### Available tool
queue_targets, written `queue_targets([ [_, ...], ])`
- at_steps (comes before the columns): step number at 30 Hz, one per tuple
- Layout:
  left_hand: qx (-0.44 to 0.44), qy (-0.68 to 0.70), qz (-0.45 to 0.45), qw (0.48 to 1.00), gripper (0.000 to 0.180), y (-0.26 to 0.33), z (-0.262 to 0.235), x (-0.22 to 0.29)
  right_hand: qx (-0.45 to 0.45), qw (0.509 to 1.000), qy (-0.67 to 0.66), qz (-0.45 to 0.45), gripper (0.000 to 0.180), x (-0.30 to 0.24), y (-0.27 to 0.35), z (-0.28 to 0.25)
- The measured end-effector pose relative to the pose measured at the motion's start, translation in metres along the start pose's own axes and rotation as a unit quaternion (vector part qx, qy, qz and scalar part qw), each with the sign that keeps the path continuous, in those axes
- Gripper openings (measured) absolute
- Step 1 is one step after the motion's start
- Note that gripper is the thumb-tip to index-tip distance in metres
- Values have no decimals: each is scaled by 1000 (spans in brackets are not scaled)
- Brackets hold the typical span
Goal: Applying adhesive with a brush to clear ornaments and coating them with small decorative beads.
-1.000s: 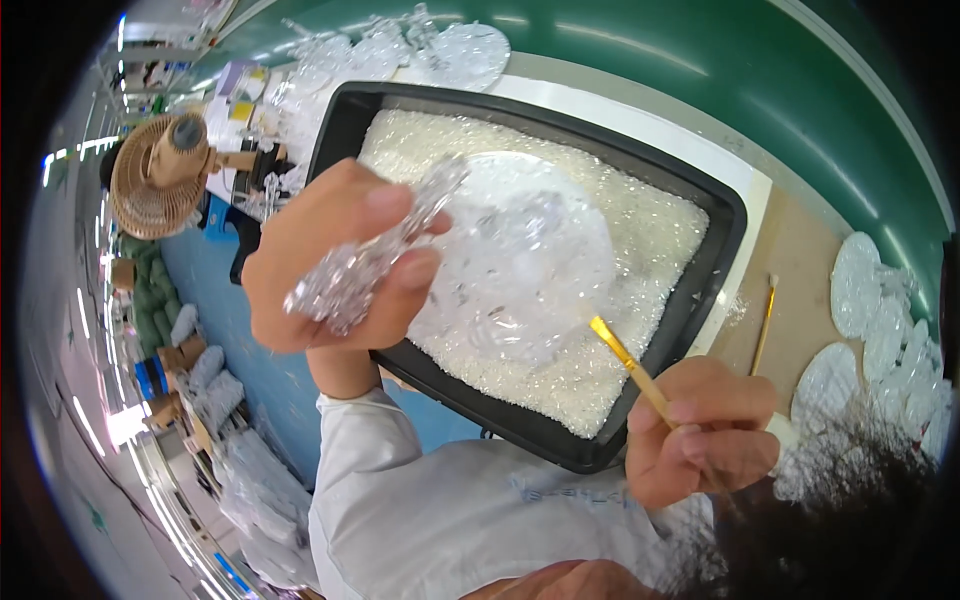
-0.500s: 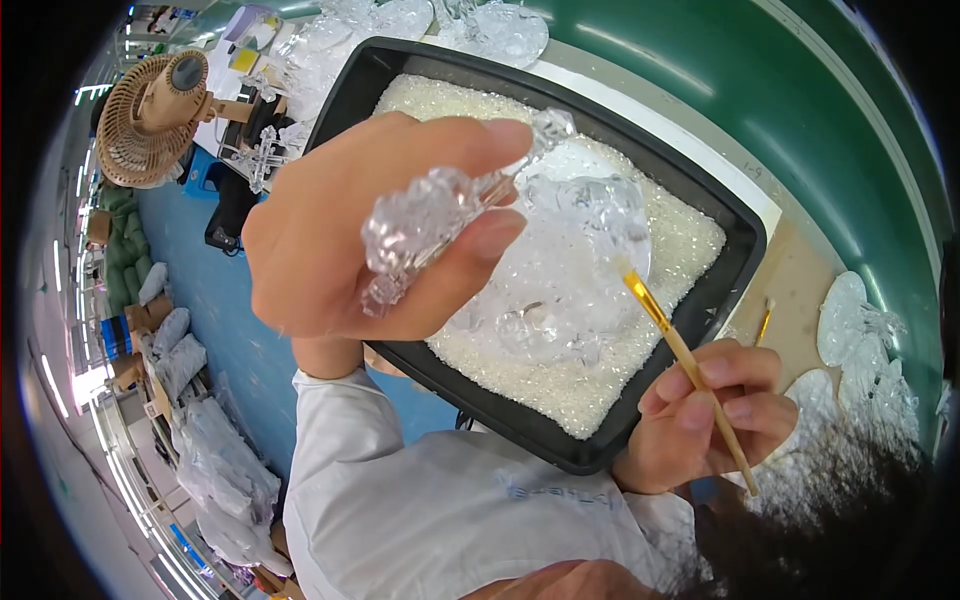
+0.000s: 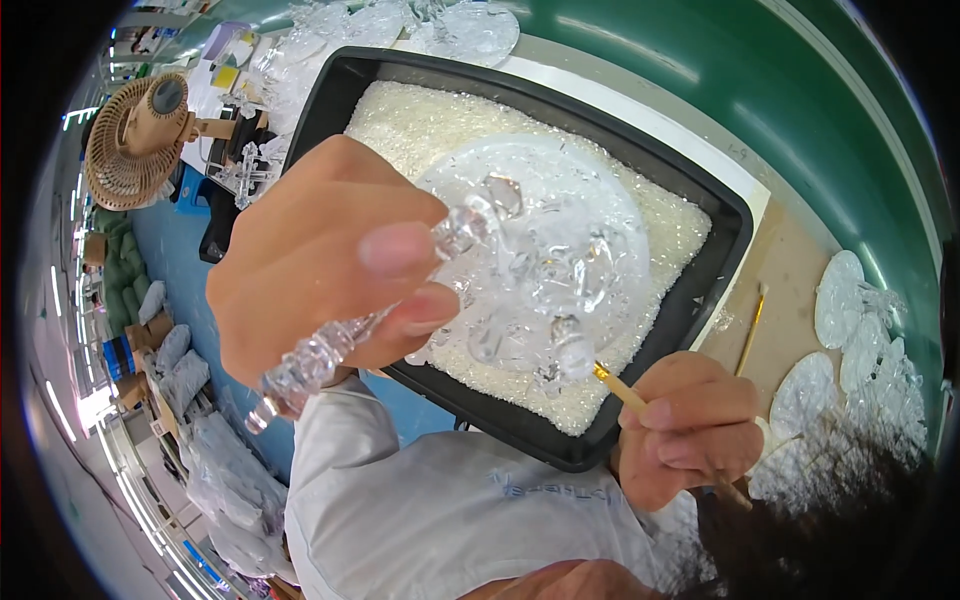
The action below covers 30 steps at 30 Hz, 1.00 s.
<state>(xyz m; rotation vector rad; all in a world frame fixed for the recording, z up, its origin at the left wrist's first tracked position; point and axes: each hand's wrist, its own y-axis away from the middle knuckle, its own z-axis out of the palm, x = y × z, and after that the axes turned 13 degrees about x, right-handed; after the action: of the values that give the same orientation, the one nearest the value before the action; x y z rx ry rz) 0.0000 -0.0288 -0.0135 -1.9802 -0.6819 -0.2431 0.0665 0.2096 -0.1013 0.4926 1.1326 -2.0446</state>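
Note:
My left hand point(image 3: 320, 250) is closed around the stem of a clear plastic or glass ornament point(image 3: 590, 260). Ridged beads run down to a pointed end that sticks out below my fist, while a wide round part with rounded knobs spreads out on the other side. In my right hand point(image 3: 690, 430), the fingers pinch a thin wooden paintbrush point(image 3: 626, 392) with a gold ferrule. Its tip meets a knob at the ornament's lower edge; the bristles are hard to make out. Below the ornament lies a black tray point(image 3: 738, 225) of whitish glittering granules point(image 3: 400, 112).
A second brush point(image 3: 752, 325) lies on the tan board right of the tray, beside several clear ornaments point(image 3: 840, 300). More clear pieces point(image 3: 465, 35) rest behind the tray. At the left stands a beige fan point(image 3: 135, 140). A green surface point(image 3: 680, 60) curves along the far side.
My left hand has turned the ornament, so its round part shows more fully and its pointed end swings lower left. The brush has moved down and left onto a knob.

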Motion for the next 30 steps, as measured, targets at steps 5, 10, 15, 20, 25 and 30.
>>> queue_targets([
  [5,-20,13,-3,1000,33,-3,11,-8,2,1000,13,1,27,0,-1,1],
  [10,-40,14,-10,999,33,-2,-17,-6,10,999,30,-6,27,-3,0,2],
  [15,-54,29,-14,998,33,-1,-13,-9,-56,989,126,-59,24,-6,-6,1],
  [20,-59,33,-22,997,33,0,-18,-9,-90,978,171,-83,23,-8,-6,0],
  [25,-29,28,-38,998,34,2,-17,-7,-133,970,188,-75,24,-16,-11,0],
  [30,-5,20,-52,998,36,-1,-13,-4,-132,971,191,-65,27,-19,-7,-1],
])
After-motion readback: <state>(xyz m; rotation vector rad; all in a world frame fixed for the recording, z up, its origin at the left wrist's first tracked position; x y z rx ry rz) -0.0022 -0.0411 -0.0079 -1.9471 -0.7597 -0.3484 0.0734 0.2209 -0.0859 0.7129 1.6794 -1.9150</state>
